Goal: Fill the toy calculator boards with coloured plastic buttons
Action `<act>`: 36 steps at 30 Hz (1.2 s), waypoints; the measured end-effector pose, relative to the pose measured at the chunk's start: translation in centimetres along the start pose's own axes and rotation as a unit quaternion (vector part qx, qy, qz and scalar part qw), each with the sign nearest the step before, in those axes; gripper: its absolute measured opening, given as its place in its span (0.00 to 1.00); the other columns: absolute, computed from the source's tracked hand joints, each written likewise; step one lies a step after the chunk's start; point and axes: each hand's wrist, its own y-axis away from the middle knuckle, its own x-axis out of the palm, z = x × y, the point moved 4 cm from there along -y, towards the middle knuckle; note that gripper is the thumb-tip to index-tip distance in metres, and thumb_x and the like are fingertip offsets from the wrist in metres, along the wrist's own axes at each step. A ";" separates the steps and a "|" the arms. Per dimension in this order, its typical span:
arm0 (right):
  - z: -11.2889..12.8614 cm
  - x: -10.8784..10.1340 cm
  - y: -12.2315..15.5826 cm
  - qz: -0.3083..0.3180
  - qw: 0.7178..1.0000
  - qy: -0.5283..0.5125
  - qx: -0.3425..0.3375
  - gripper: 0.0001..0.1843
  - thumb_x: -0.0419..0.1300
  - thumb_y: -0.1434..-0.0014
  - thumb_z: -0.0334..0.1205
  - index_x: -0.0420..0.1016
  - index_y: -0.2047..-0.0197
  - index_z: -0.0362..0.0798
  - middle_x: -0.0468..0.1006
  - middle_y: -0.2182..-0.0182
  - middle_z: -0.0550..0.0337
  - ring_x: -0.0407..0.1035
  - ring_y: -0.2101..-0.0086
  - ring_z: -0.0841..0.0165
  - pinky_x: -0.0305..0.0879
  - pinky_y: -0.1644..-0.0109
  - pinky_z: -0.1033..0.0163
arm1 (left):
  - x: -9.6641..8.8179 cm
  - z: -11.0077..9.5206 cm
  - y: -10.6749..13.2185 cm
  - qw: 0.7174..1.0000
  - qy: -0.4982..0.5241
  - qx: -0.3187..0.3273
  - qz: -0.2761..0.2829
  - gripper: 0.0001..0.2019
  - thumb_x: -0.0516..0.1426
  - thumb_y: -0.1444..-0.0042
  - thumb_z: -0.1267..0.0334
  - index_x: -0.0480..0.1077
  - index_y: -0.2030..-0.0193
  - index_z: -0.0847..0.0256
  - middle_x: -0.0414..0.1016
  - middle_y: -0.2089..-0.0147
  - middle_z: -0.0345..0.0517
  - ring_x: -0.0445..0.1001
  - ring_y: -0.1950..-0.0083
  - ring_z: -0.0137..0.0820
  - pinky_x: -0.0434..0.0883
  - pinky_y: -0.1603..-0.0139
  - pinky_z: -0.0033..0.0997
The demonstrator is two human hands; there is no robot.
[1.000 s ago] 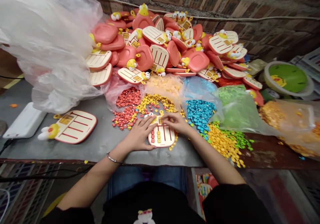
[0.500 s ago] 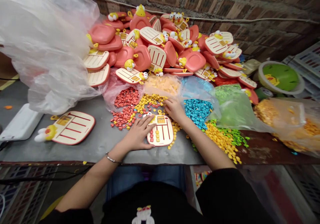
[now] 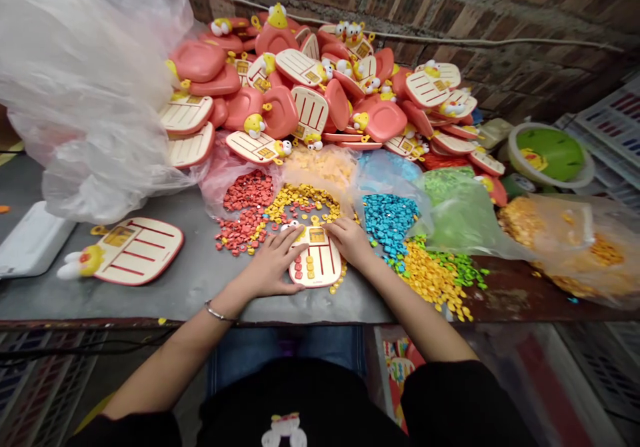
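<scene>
A cream toy board (image 3: 327,270) with a red rim and slots lies flat on the table before me. Small red pieces (image 3: 299,267) stand in its leftmost column, small yellow pieces (image 3: 310,267) in the column beside it. Across the board's left side rests my left hand (image 3: 274,264), fingers stretched and spread, thumb by the lower edge; it partly covers the bird head. At the upper right corner of the board is my right hand (image 3: 349,239), fingertips drawn together over the surface. Whatever they pinch is hidden.
Behind lie loose red pieces (image 3: 245,227), yellow pieces (image 3: 305,197) and blue pieces (image 3: 390,220), with plastic bags (image 3: 450,217) beyond. Another board (image 3: 143,250) sits at left. Many boards (image 3: 300,67) are heaped against the brick wall. A green bowl (image 3: 550,154) stands far right.
My right hand has come back from the yellow pieces toward me, onto the board's upper right part. My left hand stays on the board. The whole view has shifted slightly.
</scene>
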 end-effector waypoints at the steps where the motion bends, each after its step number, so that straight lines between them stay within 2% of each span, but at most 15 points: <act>1: 0.0 0.1 0.0 0.005 1.000 0.008 -0.001 0.12 0.52 0.34 0.34 0.77 0.55 0.47 0.77 0.66 0.50 0.69 0.62 0.60 0.68 0.58 0.56 | 0.0 0.0 0.0 1.000 0.000 -0.002 0.000 0.41 0.61 0.51 0.43 0.59 0.33 0.61 0.44 0.25 0.58 0.45 0.27 0.51 0.50 0.33 0.53; 5: 0.4 -0.4 1.1 0.013 0.998 -0.056 0.011 0.11 0.55 0.35 0.33 0.76 0.52 0.47 0.79 0.64 0.51 0.71 0.62 0.61 0.68 0.58 0.57 | -0.1 0.0 -0.2 1.000 0.006 -0.015 -0.006 0.45 0.61 0.53 0.42 0.57 0.32 0.63 0.47 0.26 0.58 0.48 0.28 0.51 0.50 0.33 0.53; 7: 0.8 -0.6 1.9 -0.001 0.994 -0.107 0.026 0.09 0.58 0.36 0.35 0.75 0.54 0.47 0.79 0.63 0.52 0.72 0.63 0.63 0.68 0.58 0.58 | 0.0 0.0 -0.2 1.000 0.015 -0.013 -0.009 0.46 0.62 0.54 0.42 0.55 0.31 0.64 0.47 0.26 0.58 0.48 0.27 0.50 0.51 0.32 0.52; 10: 2.0 0.2 2.1 -0.037 0.985 -0.161 0.051 0.05 0.59 0.37 0.36 0.76 0.59 0.48 0.80 0.65 0.54 0.73 0.63 0.63 0.68 0.57 0.58 | 0.2 0.0 -0.3 0.999 0.032 -0.006 -0.009 0.47 0.62 0.54 0.44 0.53 0.30 0.65 0.46 0.26 0.58 0.46 0.27 0.48 0.51 0.31 0.48; 12: 3.0 0.9 1.5 -0.049 0.978 -0.192 0.060 0.05 0.60 0.38 0.36 0.76 0.59 0.48 0.80 0.64 0.54 0.73 0.62 0.63 0.68 0.56 0.57 | 0.2 0.0 -0.3 0.999 0.043 -0.010 -0.008 0.49 0.62 0.54 0.45 0.51 0.30 0.65 0.47 0.26 0.57 0.47 0.27 0.48 0.51 0.30 0.47; 15: 4.1 1.2 0.7 -0.016 0.967 -0.251 0.051 0.09 0.62 0.40 0.38 0.76 0.55 0.49 0.81 0.62 0.55 0.74 0.61 0.63 0.69 0.56 0.58 | 0.1 0.1 -0.3 0.999 0.048 -0.019 -0.004 0.50 0.63 0.55 0.44 0.50 0.29 0.64 0.48 0.26 0.57 0.48 0.27 0.49 0.52 0.31 0.49; 18: 3.3 -0.1 1.0 0.034 0.956 -0.286 0.056 0.11 0.62 0.40 0.42 0.76 0.54 0.50 0.81 0.61 0.56 0.75 0.62 0.64 0.69 0.57 0.59 | 0.0 0.1 -0.2 0.999 0.034 -0.016 -0.005 0.48 0.62 0.54 0.43 0.52 0.30 0.65 0.48 0.26 0.58 0.48 0.27 0.49 0.52 0.31 0.50; 20: 1.0 -1.9 1.9 0.005 0.963 -0.249 0.102 0.10 0.60 0.39 0.43 0.77 0.57 0.49 0.81 0.63 0.56 0.75 0.64 0.63 0.69 0.59 0.59 | 0.0 0.1 -0.2 1.000 0.027 -0.009 -0.009 0.46 0.62 0.53 0.43 0.54 0.31 0.66 0.47 0.26 0.59 0.47 0.27 0.50 0.52 0.32 0.50; 23: -3.4 -4.6 3.8 -0.072 0.976 -0.083 0.187 0.10 0.56 0.37 0.41 0.77 0.60 0.47 0.80 0.66 0.53 0.72 0.65 0.61 0.67 0.60 0.57 | 0.0 0.1 -0.2 1.000 0.028 -0.007 -0.010 0.45 0.62 0.54 0.44 0.56 0.32 0.65 0.47 0.26 0.59 0.47 0.27 0.51 0.53 0.32 0.51; 26: -6.3 -5.2 5.2 -0.034 0.976 0.082 0.201 0.10 0.55 0.39 0.35 0.77 0.59 0.45 0.78 0.63 0.49 0.70 0.60 0.57 0.65 0.55 0.55 | 0.0 0.0 -0.2 1.000 0.027 -0.009 -0.009 0.44 0.62 0.54 0.44 0.57 0.33 0.63 0.47 0.26 0.59 0.48 0.27 0.51 0.53 0.32 0.52; 30: -7.3 -4.0 5.9 0.029 0.961 0.184 0.202 0.13 0.53 0.40 0.30 0.77 0.57 0.45 0.76 0.61 0.48 0.67 0.59 0.58 0.63 0.55 0.58 | 0.0 0.0 -0.2 1.000 0.019 -0.009 -0.007 0.43 0.61 0.52 0.44 0.57 0.33 0.63 0.47 0.26 0.58 0.47 0.27 0.51 0.52 0.32 0.51; 33: -7.1 -3.6 6.2 0.032 0.959 0.194 0.205 0.14 0.50 0.39 0.28 0.77 0.59 0.45 0.75 0.63 0.49 0.67 0.60 0.59 0.62 0.56 0.59 | 0.0 -0.1 -0.2 1.000 0.014 -0.007 -0.003 0.43 0.60 0.52 0.44 0.57 0.33 0.63 0.47 0.26 0.58 0.46 0.27 0.50 0.53 0.32 0.50; 36: -6.8 -4.0 6.2 0.005 0.965 0.161 0.205 0.12 0.51 0.39 0.29 0.76 0.61 0.46 0.75 0.63 0.50 0.67 0.60 0.59 0.62 0.56 0.59 | -0.1 -0.1 -0.2 1.000 0.011 -0.008 0.000 0.42 0.60 0.52 0.44 0.58 0.33 0.62 0.46 0.26 0.57 0.46 0.27 0.50 0.53 0.32 0.49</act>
